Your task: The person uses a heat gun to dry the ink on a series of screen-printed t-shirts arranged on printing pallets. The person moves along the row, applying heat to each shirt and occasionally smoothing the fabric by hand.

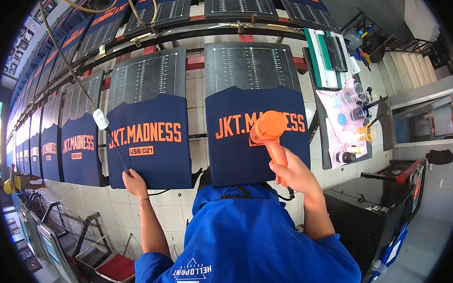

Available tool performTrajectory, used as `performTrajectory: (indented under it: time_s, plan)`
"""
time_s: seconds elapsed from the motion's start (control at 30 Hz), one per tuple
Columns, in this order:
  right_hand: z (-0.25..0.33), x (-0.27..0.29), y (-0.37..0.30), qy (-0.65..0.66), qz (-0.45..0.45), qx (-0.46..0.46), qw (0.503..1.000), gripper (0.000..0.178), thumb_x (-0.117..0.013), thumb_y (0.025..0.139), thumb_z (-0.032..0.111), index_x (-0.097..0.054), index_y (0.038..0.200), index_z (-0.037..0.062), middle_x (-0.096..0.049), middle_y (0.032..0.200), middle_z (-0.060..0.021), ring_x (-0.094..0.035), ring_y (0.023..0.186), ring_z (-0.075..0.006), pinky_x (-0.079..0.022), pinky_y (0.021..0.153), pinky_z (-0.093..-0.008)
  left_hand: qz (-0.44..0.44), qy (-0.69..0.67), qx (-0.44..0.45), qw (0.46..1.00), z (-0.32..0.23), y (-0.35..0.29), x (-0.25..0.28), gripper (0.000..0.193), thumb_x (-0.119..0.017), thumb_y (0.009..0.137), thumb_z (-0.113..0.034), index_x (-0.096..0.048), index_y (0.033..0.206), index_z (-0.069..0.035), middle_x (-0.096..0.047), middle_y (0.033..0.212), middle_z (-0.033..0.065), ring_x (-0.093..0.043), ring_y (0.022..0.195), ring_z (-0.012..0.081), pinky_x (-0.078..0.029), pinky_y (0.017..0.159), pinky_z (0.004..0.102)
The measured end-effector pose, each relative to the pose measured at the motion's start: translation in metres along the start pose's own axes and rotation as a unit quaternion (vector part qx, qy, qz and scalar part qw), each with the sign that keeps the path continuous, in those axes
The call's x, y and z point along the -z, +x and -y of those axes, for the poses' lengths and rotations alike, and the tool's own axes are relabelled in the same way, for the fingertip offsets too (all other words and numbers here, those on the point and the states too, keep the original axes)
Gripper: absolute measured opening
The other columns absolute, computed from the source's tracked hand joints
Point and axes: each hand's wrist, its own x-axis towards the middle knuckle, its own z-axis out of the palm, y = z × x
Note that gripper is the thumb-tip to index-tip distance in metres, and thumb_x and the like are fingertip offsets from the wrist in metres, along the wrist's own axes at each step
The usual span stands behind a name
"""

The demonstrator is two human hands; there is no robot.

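Note:
My right hand [297, 172] is wrapped round the handle of an orange hair dryer [270, 127]. The dryer is over a navy T-shirt [225, 161] with orange lettering and covers part of the print. Farther left, the fingers of my left hand [136, 184] pinch a thin dark power cord [119, 154]. This cord runs up to a white socket connector [100, 119] hanging from above. Just behind my left fingers lies a second navy T-shirt [157, 161] with the same orange print. Both shirts are stretched over dark boards [252, 67] marked with white scales.
More boards with printed navy shirts [78, 144] line the rack to the left and far side. At right, a stand [332, 123] carries cups and bottles. A black cabinet [367, 208] stands at near right, a red-seated chair [117, 268] at near left. Another person [12, 184] shows far left.

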Motion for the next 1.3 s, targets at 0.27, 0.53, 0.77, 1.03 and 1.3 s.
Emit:
performTrajectory:
  time_s: [0.27,0.53,0.77,1.03,1.3]
  plan:
    - [-0.002,0.005,-0.005,0.015,-0.017,0.005,1.0,0.044,-0.061,0.09,0.017,-0.045,0.126,-0.0028,-0.054,0.084,-0.0037,-0.055,0.054,-0.0105,-0.046,0.05,-0.0255,0.076,-0.003,0.02,0.997,-0.011,0.006,0.017,0.032,-0.058,0.089,-0.019,-0.056,0.113,0.003,-0.055,0.118,0.0224,-0.053,0.11,0.0358,-0.041,0.093,0.0447]
    - [-0.002,0.022,-0.008,0.007,-0.029,-0.023,0.999,0.043,-0.06,0.091,0.017,-0.046,0.126,-0.0029,-0.053,0.082,-0.0032,-0.055,0.053,-0.0105,-0.045,0.048,-0.025,0.086,-0.082,-0.259,0.959,-0.153,-0.066,0.028,0.056,-0.059,0.083,-0.01,-0.041,0.133,0.009,-0.035,0.141,0.0307,-0.027,0.135,0.0449,-0.02,0.113,0.051]
    - [-0.014,0.031,-0.011,0.045,-0.057,-0.007,0.997,0.045,-0.06,0.091,0.016,-0.043,0.13,-0.0023,-0.052,0.085,-0.003,-0.055,0.054,-0.0099,-0.045,0.049,-0.0244,0.274,-0.171,-0.449,0.833,-0.261,-0.141,-0.022,0.062,-0.06,0.09,-0.023,-0.035,0.14,0.005,-0.029,0.15,0.0249,-0.023,0.141,0.0418,-0.02,0.115,0.0499]
    - [-0.016,0.03,-0.012,0.06,-0.104,0.018,0.993,0.047,-0.061,0.09,0.015,-0.043,0.13,-0.0033,-0.052,0.084,-0.0034,-0.055,0.054,-0.0099,-0.045,0.048,-0.0243,0.304,-0.067,-0.506,0.805,-0.285,-0.147,-0.046,0.069,-0.05,0.095,-0.037,-0.029,0.144,0.006,-0.027,0.152,0.0224,-0.022,0.143,0.0369,-0.019,0.117,0.0479]
    - [-0.018,0.034,-0.014,0.059,-0.133,0.024,0.989,0.044,-0.061,0.09,0.015,-0.045,0.127,-0.0031,-0.052,0.084,-0.0031,-0.055,0.054,-0.0096,-0.046,0.048,-0.0245,0.314,-0.06,-0.513,0.797,-0.277,-0.149,-0.037,0.07,-0.049,0.096,-0.038,-0.027,0.145,0.007,-0.025,0.153,0.0227,-0.02,0.144,0.0361,-0.017,0.117,0.047]
